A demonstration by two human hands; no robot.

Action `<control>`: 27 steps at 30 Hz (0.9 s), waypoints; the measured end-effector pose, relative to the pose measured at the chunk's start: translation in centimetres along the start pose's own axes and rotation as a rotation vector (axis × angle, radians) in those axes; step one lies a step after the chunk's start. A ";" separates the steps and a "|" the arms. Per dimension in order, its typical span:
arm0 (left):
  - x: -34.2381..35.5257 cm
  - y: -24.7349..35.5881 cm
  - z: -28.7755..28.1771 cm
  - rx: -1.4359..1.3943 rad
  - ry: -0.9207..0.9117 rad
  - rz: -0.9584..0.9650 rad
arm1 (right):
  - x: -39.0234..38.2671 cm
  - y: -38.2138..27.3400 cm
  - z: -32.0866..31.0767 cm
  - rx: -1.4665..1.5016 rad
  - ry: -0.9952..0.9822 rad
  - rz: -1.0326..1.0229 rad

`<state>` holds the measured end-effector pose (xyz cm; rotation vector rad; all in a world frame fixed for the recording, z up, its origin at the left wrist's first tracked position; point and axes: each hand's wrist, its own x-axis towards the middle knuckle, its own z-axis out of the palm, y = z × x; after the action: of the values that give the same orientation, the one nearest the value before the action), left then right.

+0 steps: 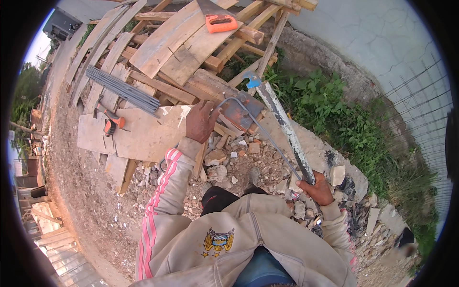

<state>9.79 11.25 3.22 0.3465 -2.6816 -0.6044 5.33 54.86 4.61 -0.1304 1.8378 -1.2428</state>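
Note:
My left hand (201, 122) is closed on a thin bent steel bar (258, 124) near its upper bend. My right hand (313, 189) grips the lower end of a long pipe with chipped white paint (287, 126), with the bar running into that same hand. A blue hooked head (251, 79) tops the pipe. Behind the bar's bend, a rusty metal plate (248, 110) lies on timber. A pale board (129, 136) extends left from behind my left hand, carrying a tape measure (109, 126) and a hammer-like tool (103, 107).
Stacked planks (172, 57) fill the upper middle, with a saw (220, 24) and a bundle of steel bars (122, 88). Broken rubble (220, 172) covers the ground by my feet. Weeds (325, 100), a concrete wall (363, 33) and wire mesh (420, 95) are at right. A road runs at far left.

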 end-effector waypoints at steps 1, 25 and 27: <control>0.7 0.2 0.9 -0.034 -0.042 -0.028 | -0.1 0.1 -0.1 -0.003 0.010 -0.006; 0.6 -1.4 2.0 0.056 -0.117 0.020 | 7.1 0.0 -18.9 -1.205 0.399 -0.533; 0.5 -1.3 1.9 0.069 -0.119 0.010 | 8.4 -1.7 -19.6 -1.238 0.338 -0.530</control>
<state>8.79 10.67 1.22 0.3245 -2.8214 -0.5470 -14.28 63.23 2.90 -1.1905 2.7384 -0.2377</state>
